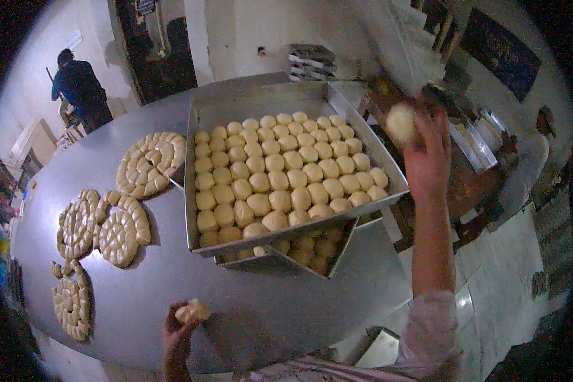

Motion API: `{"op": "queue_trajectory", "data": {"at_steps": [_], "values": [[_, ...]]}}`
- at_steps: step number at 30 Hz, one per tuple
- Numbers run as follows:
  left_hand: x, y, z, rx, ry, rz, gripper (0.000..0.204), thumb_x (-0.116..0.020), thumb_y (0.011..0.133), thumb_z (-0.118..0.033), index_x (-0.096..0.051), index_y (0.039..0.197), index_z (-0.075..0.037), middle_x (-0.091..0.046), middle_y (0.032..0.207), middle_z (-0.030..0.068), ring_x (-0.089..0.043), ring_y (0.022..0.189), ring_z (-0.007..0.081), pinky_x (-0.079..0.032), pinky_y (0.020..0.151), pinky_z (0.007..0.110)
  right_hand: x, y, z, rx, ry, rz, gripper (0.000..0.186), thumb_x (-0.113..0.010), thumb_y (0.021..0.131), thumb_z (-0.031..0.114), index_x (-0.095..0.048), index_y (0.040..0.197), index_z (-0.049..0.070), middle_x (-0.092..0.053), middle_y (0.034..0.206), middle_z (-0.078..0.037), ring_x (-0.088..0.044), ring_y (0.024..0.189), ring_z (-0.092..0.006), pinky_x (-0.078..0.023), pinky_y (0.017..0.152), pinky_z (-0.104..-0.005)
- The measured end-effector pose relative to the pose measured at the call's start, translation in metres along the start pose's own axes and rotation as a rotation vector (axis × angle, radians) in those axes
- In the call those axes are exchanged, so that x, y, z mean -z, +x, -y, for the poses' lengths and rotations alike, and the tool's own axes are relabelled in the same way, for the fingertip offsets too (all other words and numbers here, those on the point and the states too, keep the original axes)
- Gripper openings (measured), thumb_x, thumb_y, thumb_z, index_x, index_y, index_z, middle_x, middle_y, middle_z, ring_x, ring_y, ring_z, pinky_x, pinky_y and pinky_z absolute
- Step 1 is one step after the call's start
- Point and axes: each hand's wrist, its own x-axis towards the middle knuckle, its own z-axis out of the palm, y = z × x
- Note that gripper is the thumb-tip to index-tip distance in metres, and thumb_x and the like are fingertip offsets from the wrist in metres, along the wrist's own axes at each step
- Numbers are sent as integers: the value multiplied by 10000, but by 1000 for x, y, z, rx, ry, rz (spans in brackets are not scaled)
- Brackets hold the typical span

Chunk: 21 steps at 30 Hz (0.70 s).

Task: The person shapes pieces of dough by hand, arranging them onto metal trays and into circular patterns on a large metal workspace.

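Observation:
My right hand (430,149) is raised beyond the right edge of the metal tray (297,224), its fingers blurred, gripping a pale round dough ball (401,124). Rows of smooth dough balls (277,181) cover much of that tray, with some bare metal at its far side. Low at the table's near edge, my left hand (177,332) is closed around a small dough piece (194,311) that pokes out past the fingers. Part of that piece is hidden by the hand.
Under the upper tray a second tray (330,266) of dough balls sits askew. On the grey table (191,286), several coiled rounds of cut dough (122,237) lie at the left. One person (83,89) stands far left; another person (528,159) is at the right by a wooden table.

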Motion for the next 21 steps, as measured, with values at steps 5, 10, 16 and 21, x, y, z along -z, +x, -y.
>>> {"op": "queue_trajectory", "data": {"at_steps": [5, 10, 16, 21], "values": [[0, -24, -1, -97, 136, -133, 366, -676, 723, -78, -490, 1039, -61, -557, 988, 86, -546, 906, 194, -467, 777, 314, -112, 107, -6, -606, 778, -357, 371, -608, 793, 231, -499, 1122, 101, -562, 1036, -172, -521, 1014, -296, -454, 806, -395], [-25, -40, -19, -130, 218, -271, 374, -687, 718, -98, -494, 1038, -76, -549, 970, 76, -537, 908, 195, -465, 767, 321, -207, 44, -21, -538, 332, 716, 316, -567, 826, 316, -579, 1006, 56, -620, 842, -81, -591, 766, -182, -467, 717, -316], [-15, -34, -14, -109, 110, -81, 328, -655, 737, -54, -501, 1026, -35, -558, 976, 92, -541, 906, 177, -455, 774, 296, -42, 46, 112, -551, 1106, 482, 244, -534, 863, 244, -591, 972, 32, -628, 887, -47, -550, 773, -98, -437, 746, -247], [-61, -21, 1, -74, 175, 258, 275, -635, 772, -68, -534, 1026, -31, -570, 982, 79, -539, 926, 173, -453, 775, 292, 56, -85, 212, 36, 1214, 912, 512, -588, 823, 247, -403, 1281, 111, -433, 1250, -124, -423, 1135, -268, -331, 962, -381]]}}
